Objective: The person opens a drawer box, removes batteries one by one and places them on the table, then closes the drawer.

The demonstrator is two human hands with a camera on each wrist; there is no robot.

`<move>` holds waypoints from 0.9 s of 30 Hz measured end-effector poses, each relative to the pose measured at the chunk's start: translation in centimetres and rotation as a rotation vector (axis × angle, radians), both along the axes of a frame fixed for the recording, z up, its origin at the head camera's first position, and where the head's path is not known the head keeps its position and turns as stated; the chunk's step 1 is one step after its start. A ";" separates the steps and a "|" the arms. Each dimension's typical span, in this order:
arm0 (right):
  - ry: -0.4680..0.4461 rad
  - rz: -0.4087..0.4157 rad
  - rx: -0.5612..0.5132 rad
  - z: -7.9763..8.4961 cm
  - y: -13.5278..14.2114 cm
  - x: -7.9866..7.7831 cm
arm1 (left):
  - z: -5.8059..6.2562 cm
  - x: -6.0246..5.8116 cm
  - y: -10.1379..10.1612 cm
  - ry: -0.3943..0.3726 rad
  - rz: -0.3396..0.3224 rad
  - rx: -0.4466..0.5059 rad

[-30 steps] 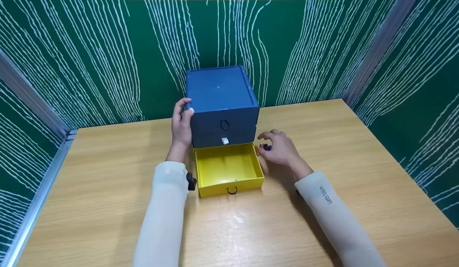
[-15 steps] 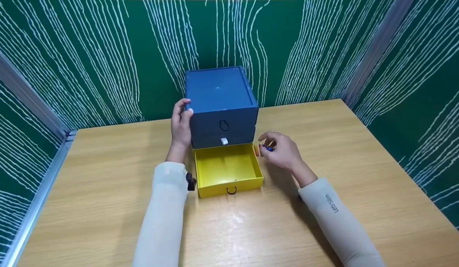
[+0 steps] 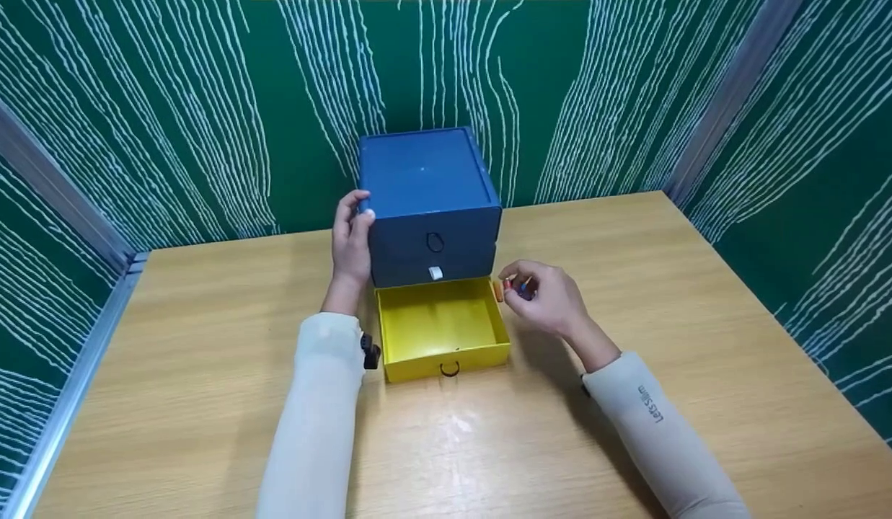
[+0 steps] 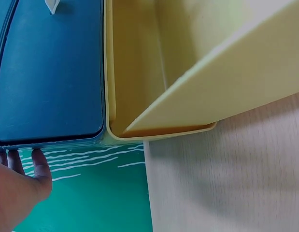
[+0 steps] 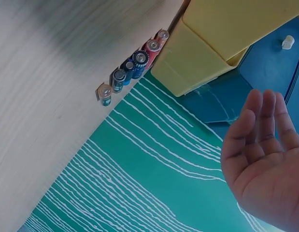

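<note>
In the head view a blue two-level drawer box (image 3: 427, 173) stands at the back of the table, its lower yellow drawer (image 3: 417, 370) pulled out. My left hand (image 3: 350, 249) rests against the box's left side near the front corner; its fingertips (image 4: 41, 164) touch that side in the left wrist view. Just right of the drawer, my right hand (image 3: 550, 301) hovers with bent fingers around several small batteries. The right wrist view shows those batteries (image 5: 139, 59) upright in a row on the table, apart from the hand, whose fingers hold nothing visible.
The wooden table (image 3: 446, 454) meets green walls (image 3: 546, 72) with white wavy lines at the back and sides. A black loop handle (image 3: 450, 370) hangs on the yellow drawer's front. A small white tab (image 3: 436, 273) sticks out of the upper blue front.
My right hand has drawn slightly back toward the lower right, and more of the coloured batteries shows beside its fingers. The left hand, box and drawer stay in place.
</note>
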State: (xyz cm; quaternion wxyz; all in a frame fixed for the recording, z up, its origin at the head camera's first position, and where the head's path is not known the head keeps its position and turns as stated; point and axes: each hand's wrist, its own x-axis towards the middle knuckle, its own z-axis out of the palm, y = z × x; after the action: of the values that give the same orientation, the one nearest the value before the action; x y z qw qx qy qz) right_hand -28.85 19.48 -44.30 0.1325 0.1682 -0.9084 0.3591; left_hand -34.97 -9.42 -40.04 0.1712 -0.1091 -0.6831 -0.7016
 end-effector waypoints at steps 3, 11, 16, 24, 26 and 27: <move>0.004 0.009 -0.012 0.0 -0.2 0.3 | 0.0 -0.1 0.0 0.002 0.001 0.001; 0.033 0.032 -0.022 0.0 -0.9 1.2 | 0.6 0.3 0.1 -0.027 -0.001 -0.008; 0.054 0.074 -0.040 -0.2 -1.3 2.0 | 1.6 1.5 0.4 -0.037 0.004 -0.009; 0.133 0.153 -0.062 -0.3 -1.6 3.2 | 2.0 2.0 0.5 -0.003 0.009 -0.018; 0.131 0.172 -0.060 -0.4 -1.8 3.5 | 1.9 2.0 0.5 0.003 0.013 -0.020; 0.128 0.179 -0.056 -0.5 -1.9 3.6 | 1.9 2.0 0.5 0.004 0.012 -0.017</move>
State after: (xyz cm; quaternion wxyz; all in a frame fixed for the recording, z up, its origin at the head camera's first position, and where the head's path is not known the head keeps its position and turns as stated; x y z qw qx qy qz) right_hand -25.27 17.62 -44.77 0.1624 0.2674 -0.8691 0.3832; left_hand -33.02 -8.93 -38.12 0.1756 -0.1077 -0.6894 -0.6944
